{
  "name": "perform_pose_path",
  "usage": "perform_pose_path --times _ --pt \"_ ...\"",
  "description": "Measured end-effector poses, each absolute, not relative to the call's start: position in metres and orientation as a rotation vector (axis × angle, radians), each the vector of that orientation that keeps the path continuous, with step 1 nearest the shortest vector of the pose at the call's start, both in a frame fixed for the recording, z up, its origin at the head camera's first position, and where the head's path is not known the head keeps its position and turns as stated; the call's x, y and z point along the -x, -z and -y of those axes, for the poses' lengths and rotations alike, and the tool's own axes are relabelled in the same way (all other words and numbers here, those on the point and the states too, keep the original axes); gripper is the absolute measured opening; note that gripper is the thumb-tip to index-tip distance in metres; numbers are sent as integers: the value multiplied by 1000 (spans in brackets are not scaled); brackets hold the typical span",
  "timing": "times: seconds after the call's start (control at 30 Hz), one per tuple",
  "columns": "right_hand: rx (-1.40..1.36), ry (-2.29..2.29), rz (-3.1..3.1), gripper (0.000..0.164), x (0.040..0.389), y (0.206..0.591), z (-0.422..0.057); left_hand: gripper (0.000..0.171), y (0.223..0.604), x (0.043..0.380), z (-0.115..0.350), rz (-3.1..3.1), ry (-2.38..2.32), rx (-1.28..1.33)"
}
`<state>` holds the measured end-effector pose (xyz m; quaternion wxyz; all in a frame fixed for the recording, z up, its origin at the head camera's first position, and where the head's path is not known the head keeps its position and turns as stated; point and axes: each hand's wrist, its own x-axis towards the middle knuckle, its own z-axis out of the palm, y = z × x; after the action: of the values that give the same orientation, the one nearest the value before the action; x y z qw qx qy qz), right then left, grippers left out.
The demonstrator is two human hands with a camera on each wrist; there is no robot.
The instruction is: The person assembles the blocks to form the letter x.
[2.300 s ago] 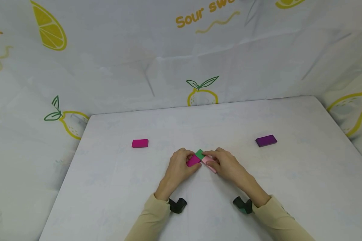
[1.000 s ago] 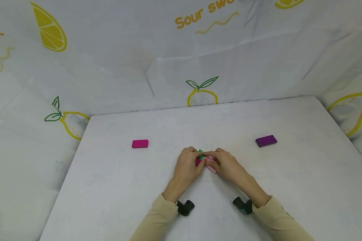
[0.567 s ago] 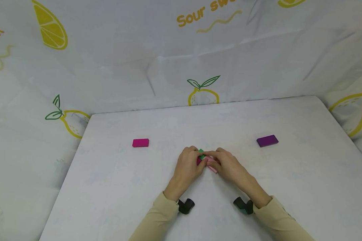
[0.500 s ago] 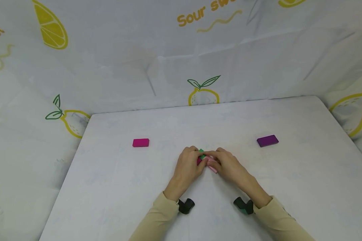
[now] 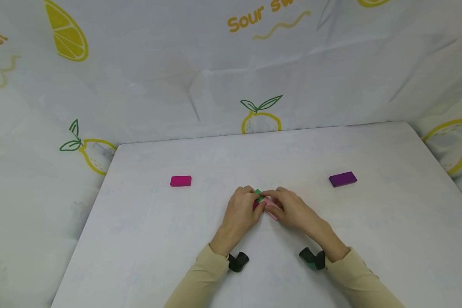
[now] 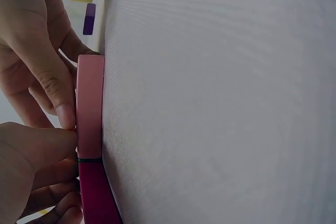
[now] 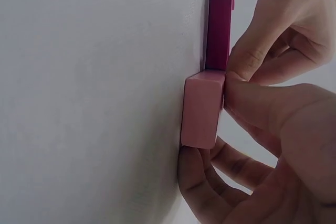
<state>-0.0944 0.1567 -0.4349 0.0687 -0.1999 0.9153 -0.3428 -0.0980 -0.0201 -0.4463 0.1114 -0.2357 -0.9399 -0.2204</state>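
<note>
In the head view, a green block (image 5: 258, 192), a magenta block (image 5: 255, 205) and a light pink block (image 5: 272, 209) meet at a corner on the table. My left hand (image 5: 236, 214) curls over the magenta block and covers most of it. Its thumb presses the pink block beside the joint, as the left wrist view shows with pink block (image 6: 90, 103) above magenta block (image 6: 97, 195). My right hand (image 5: 294, 211) holds the pink block, thumb on top. In the right wrist view its fingers wrap the near end of the pink block (image 7: 202, 111). Both hands' fingertips nearly touch.
A magenta block (image 5: 181, 181) lies farther back on the left of the white table (image 5: 138, 239). A purple block (image 5: 343, 179) lies farther back on the right. Behind the table hangs a lemon-print cloth (image 5: 158, 77).
My left hand has shifted right, towards my right hand, and now covers more of the magenta block. The right hand has kept its hold on the pink block. Over the last second little moves.
</note>
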Motion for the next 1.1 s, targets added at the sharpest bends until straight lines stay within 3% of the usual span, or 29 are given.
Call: perform_pose_path --times 0.53,1.1 --pt "688 1085 -2837 33 94 433 -181 17 445 99 20 2768 613 700" --pt "717 1099 -3019 28 111 422 -256 18 444 101 20 2813 627 701"
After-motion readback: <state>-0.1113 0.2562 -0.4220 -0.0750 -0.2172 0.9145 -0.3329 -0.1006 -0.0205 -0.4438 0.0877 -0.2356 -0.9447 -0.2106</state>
